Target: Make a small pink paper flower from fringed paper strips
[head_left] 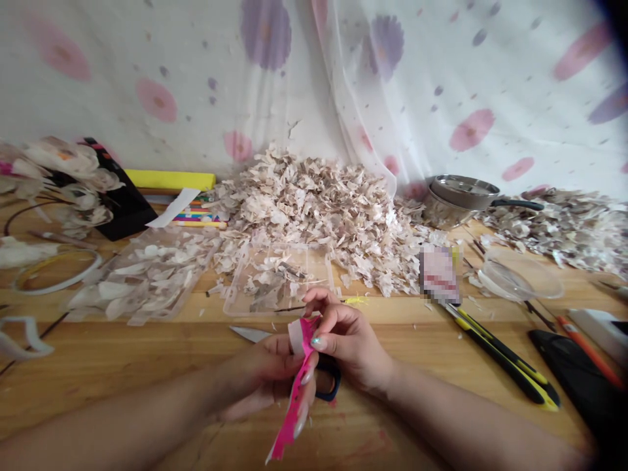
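Note:
My right hand (pixel 343 343) pinches the top of a hot-pink paper strip (pixel 297 399), which has a white patch (pixel 297 335) at its upper end and hangs down past my fingers. My left hand (pixel 260 376) closes around a pair of scissors and also touches the strip. The scissors' steel blade (pixel 250 334) points left out of my left hand, and their dark blue handle loop (pixel 330 386) shows below my right hand. The middle of the scissors is hidden by my fingers.
Transparent plastic trays (pixel 277 281) holding pale petal-like pieces lie on the wooden table (pixel 147 366) behind my hands. A large heap of such pieces (pixel 314 216) rises behind them. A yellow-and-black utility knife (pixel 500 360) lies to the right, and a saucepan (pixel 461 196) stands at the back.

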The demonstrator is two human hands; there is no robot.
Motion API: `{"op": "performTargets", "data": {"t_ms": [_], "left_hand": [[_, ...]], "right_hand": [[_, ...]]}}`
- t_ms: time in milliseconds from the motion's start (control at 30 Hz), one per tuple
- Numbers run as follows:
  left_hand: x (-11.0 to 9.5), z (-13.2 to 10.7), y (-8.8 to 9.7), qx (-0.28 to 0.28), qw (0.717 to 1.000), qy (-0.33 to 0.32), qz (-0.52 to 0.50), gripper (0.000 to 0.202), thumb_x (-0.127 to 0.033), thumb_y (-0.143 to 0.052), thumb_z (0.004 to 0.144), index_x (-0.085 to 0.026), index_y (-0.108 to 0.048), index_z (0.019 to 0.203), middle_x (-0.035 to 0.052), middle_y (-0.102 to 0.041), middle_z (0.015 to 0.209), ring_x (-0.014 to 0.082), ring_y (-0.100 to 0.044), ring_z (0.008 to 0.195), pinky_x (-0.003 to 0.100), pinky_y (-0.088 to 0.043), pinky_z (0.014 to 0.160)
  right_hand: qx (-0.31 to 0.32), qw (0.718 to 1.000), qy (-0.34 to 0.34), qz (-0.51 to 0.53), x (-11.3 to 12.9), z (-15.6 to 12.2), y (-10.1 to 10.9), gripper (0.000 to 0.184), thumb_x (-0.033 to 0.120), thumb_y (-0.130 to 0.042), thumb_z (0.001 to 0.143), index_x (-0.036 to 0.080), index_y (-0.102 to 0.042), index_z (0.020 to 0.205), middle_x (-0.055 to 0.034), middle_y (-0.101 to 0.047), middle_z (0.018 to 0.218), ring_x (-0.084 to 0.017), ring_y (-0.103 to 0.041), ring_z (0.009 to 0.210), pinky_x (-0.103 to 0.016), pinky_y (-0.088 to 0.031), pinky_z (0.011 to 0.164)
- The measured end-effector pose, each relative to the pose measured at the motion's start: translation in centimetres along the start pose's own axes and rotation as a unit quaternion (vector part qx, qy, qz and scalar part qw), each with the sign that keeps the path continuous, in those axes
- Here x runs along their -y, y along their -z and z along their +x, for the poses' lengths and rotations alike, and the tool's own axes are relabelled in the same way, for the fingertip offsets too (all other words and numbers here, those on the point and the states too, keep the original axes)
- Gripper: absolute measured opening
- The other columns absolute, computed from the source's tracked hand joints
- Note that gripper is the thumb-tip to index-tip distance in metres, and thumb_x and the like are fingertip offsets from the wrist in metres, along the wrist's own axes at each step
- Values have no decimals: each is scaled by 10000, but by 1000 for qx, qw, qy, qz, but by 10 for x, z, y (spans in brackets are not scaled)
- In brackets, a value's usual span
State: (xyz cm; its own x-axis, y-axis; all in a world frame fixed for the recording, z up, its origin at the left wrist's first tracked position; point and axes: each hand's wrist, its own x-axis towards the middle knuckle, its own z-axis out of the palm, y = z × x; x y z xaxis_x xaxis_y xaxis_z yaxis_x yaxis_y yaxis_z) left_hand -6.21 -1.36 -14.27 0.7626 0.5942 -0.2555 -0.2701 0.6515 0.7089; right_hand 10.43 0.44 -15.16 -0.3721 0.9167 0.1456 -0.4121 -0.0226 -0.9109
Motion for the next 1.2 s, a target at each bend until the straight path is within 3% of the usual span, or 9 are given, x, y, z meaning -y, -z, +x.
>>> {"op": "performTargets", "data": {"t_ms": [100,300,567,767,867,967,1067,1200], "left_hand": [[-1,0,-1,21,999,26,-38,290,-393,-748,747,-160,-620,630,-17,-639,521,85,-535,448,180,-401,492],[-3,0,-2,29,998,10,-50,228,-346,-721,780,-164,-642,669,-14,-647,547,94,-528,471,188,-392,491],[5,0,4,19,998,-37,-51,256,-392,-722,781,-168,-625,703,-21,-637,553,90,-535,484,184,-400,509],[11,0,3,-137,986,-95,20,356,-426,-756,743,-206,-682,1013,0,-672,749,108,-589,643,193,-441,599],[14,1,7,-153,975,-131,94,378,-447,-647,838,-230,-648,1147,20,-685,858,141,-601,742,247,-474,716],[16,2,12,-162,961,-157,160,356,-423,-571,895,-237,-633,1192,34,-689,1008,169,-604,863,291,-459,862],[16,2,13,-172,955,-154,185,369,-446,-550,899,-233,-632,1189,36,-692,1037,176,-606,862,298,-464,864],[15,2,12,-183,951,-152,198,412,-484,-547,888,-209,-621,1185,49,-701,1001,189,-607,868,288,-484,796]], "right_hand": [[20,1000,-8,8,1,0,0,98,224,-831,665,256,-741,642,-17,-611,1182,-177,-559,1026,-353,-422,962],[60,998,-20,6,8,1,-1,3,278,-776,740,281,-777,740,-4,-572,1355,-197,-582,1090,-382,-406,1016],[33,998,-36,27,3,0,0,106,315,-722,794,237,-739,725,-32,-532,1393,-209,-579,1117,-392,-420,1003],[-7,1000,4,1,-1,-1,-1,171,317,-733,784,209,-666,670,-48,-541,1285,-198,-549,1096,-376,-410,983],[-49,998,31,-33,1,0,-2,151,336,-722,792,218,-671,712,-61,-560,1210,-203,-546,1075,-377,-406,968],[-97,987,67,-108,2,2,-1,140,355,-692,813,225,-677,761,-49,-594,939,-188,-563,942,-337,-444,859],[-98,982,64,-149,2,1,0,133,358,-675,823,229,-694,793,-23,-603,805,-160,-568,775,-300,-465,736],[-78,979,62,-175,2,0,-1,126,347,-708,795,243,-762,840,-42,-681,841,-176,-616,821,-321,-483,790]]}}
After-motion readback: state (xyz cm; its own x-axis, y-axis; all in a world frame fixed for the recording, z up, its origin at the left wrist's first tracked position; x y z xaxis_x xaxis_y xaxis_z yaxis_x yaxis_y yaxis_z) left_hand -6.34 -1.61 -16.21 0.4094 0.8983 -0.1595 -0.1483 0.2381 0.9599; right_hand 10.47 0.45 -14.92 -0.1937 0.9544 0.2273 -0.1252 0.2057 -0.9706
